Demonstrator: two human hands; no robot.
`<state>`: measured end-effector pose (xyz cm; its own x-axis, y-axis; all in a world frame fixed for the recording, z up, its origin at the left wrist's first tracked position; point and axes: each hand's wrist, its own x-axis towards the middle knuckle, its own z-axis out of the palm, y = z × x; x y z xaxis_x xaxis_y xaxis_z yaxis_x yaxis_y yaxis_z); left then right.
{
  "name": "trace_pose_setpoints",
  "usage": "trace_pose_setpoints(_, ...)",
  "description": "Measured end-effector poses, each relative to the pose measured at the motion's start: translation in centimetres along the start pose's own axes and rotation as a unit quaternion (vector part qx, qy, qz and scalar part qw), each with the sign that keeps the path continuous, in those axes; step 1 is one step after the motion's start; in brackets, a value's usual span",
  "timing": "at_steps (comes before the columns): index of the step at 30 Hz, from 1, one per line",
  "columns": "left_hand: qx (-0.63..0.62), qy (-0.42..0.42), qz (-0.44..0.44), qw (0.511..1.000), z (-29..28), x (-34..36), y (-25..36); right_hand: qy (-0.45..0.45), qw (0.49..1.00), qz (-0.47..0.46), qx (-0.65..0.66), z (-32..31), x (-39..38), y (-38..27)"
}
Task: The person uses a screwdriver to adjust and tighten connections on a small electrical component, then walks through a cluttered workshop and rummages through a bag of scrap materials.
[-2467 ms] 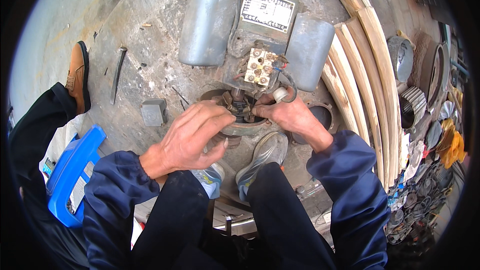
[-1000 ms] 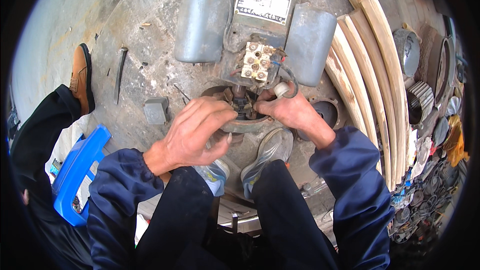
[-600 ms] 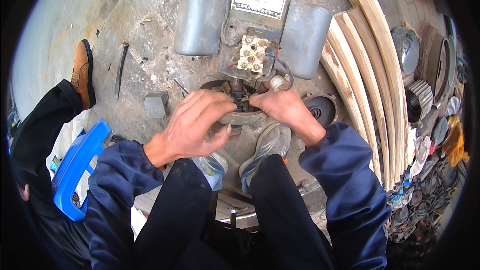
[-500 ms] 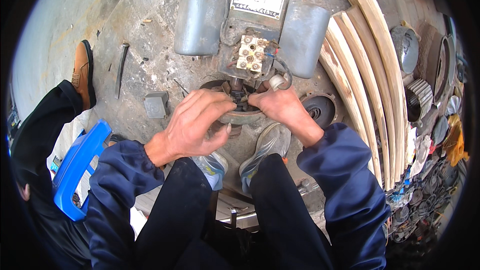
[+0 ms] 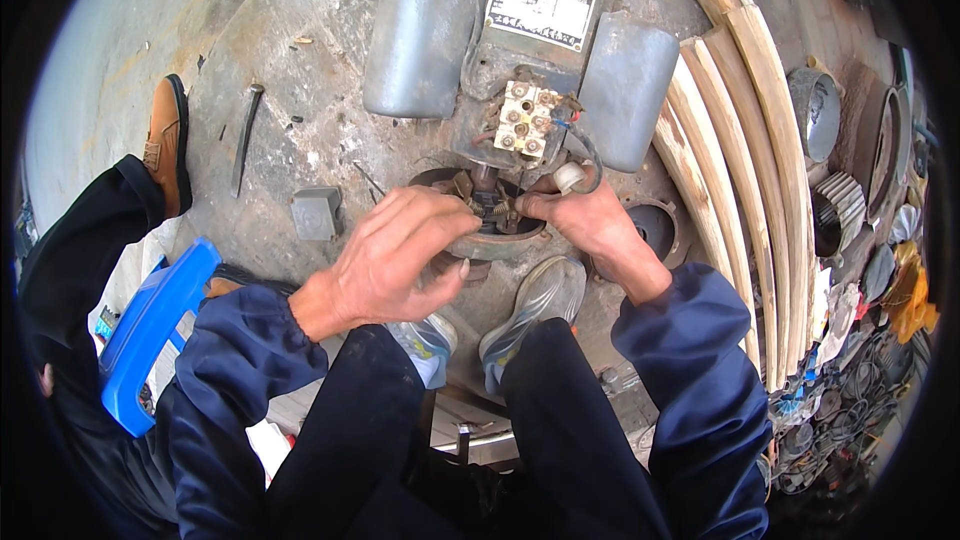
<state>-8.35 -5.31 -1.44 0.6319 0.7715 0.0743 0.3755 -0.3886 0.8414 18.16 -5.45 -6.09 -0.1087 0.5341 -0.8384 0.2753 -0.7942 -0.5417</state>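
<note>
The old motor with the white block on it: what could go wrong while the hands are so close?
The right hand has its fingers close to the small coil spring in the round metal housing, so they might get pinched, or the spring could slip loose. The black cable loops right by that hand, so it might snag and tug on the white terminal block.
</note>
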Motion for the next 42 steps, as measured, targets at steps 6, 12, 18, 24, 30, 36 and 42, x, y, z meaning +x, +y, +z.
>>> trace_pose_setpoints(6,-0.013,0.005,0.002,1.0,0.0,0.0,-0.1,-0.035,0.999,0.014,0.011,0.1,0.4,-1.1)
trace_pose_setpoints(12,-0.014,0.007,0.004,1.0,0.0,0.1,-0.2,-0.041,0.999,-0.002,0.025,0.0,0.4,-1.0)
trace_pose_setpoints(18,-0.015,0.004,0.002,1.0,0.0,-0.2,-0.3,-0.051,0.997,0.031,0.045,0.0,0.5,-0.9)
trace_pose_setpoints(24,-0.014,-0.01,0.005,1.0,0.0,0.3,-0.2,-0.005,0.999,-0.01,0.04,-1.5,-0.8,-0.6)
trace_pose_setpoints(30,-0.014,-0.05,-0.02,0.998,-0.9,0.5,0.7,0.126,0.991,0.042,-0.007,-6.8,-8.0,4.5)
trace_pose_setpoints(36,0.025,-0.076,0.011,0.997,-1.1,2.3,0.8,0.216,0.956,0.097,-0.176,-2.2,-14.0,17.2)
trace_pose_setpoints(42,0.062,-0.091,0.003,0.994,-1.5,2.3,1.1,0.162,0.95,0.183,-0.195,4.3,-17.7,23.4)
